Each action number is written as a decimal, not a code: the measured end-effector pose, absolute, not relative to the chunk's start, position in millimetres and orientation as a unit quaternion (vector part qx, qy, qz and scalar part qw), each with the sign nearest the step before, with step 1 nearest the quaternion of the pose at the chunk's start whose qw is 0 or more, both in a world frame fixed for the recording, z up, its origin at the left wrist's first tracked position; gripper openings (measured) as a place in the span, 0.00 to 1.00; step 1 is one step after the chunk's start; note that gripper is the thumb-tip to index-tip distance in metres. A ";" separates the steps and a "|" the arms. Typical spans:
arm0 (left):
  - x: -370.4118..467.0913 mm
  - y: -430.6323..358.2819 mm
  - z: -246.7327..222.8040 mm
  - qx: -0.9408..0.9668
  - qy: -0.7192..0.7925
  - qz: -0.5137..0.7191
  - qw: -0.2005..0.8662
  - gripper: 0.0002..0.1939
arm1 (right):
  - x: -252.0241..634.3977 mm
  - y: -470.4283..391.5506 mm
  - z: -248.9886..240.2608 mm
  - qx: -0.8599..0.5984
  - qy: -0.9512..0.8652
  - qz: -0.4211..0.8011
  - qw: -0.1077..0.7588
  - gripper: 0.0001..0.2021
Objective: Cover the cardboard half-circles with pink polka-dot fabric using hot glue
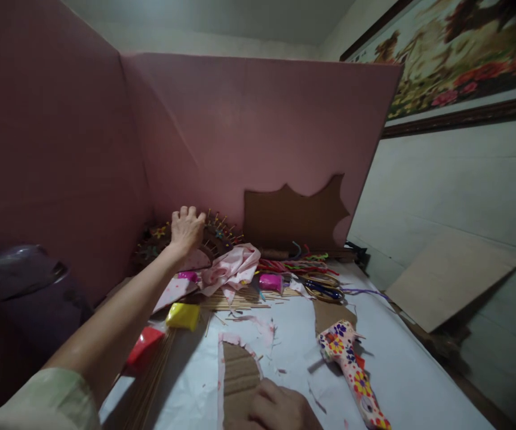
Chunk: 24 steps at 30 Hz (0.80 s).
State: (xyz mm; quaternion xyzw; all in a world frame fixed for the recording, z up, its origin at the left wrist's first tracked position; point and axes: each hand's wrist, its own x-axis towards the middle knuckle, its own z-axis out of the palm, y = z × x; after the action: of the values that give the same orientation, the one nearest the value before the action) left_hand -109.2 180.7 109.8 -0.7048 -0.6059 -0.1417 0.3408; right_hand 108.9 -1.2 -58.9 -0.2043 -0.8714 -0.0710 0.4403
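Note:
My left hand point(187, 228) reaches to the back of the table, its fingers curled over an arched cardboard piece point(224, 230) stuck with several thin sticks and small coloured decorations. The fingertips are hidden behind it. At the front, my right hand point(282, 406) has its fingers bent against a curved cardboard piece point(240, 373), its edge wrapped in pink fabric; the lower part of the hand is cut off by the frame. A floral-patterned glue gun point(352, 370) lies to the right. Crumpled pink fabric point(231, 269) sits just right of my left forearm.
Yellow point(183, 316) and red packets point(144, 349) lie by the bundled sticks point(150, 382). A magenta packet point(270, 282), scissors point(323, 289) and pipe cleaners point(294, 266) are at the back. A jagged cardboard sheet point(294, 218) leans on the pink partition point(240, 125). Scraps litter the white tabletop point(401, 358).

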 end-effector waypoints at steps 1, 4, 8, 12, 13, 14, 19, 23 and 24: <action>-103.6 173.1 105.2 -0.714 -0.604 -0.138 0.328 0.17 | 107.2 -2.0 -57.2 -0.190 -0.869 -0.087 0.449 0.19; -82.4 138.9 86.4 -0.760 -0.580 -0.118 0.268 0.12 | 106.1 -7.1 -49.9 -0.178 -0.875 -0.094 0.440 0.15; -58.8 69.0 62.6 -0.834 -0.515 -0.095 0.175 0.06 | 112.2 -18.0 -36.6 -0.188 -0.904 -0.014 0.384 0.11; -61.8 7.9 58.4 -0.843 -0.514 -0.090 0.127 0.12 | 117.9 -28.6 -25.9 -0.225 -0.924 0.039 0.307 0.08; -67.4 -1.3 59.9 -0.829 -0.536 -0.096 0.127 0.14 | 118.6 -30.3 -24.7 -0.232 -0.925 0.039 0.300 0.07; -74.4 -8.1 61.5 -0.812 -0.560 -0.100 0.129 0.15 | 119.0 -31.3 -24.0 -0.239 -0.924 0.034 0.298 0.07; -113.3 -22.7 63.5 -0.734 -0.665 -0.081 0.110 0.19 | 119.8 -30.0 -24.5 -0.267 -0.905 -0.003 0.333 0.14; -129.9 -31.2 52.4 -0.718 -0.694 -0.048 0.030 0.12 | 122.2 -26.8 -24.3 -0.290 -0.885 0.031 0.362 0.11; -131.7 -33.0 48.0 -0.710 -0.702 -0.043 0.021 0.10 | 122.9 -26.2 -24.2 -0.296 -0.881 0.040 0.368 0.10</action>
State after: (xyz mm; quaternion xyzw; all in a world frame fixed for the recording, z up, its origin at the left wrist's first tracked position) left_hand -131.7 -33.0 48.0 -0.7104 -0.7022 -0.0432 0.0206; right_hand 122.9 -26.2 -24.2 -0.2959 -0.8807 0.0401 0.3678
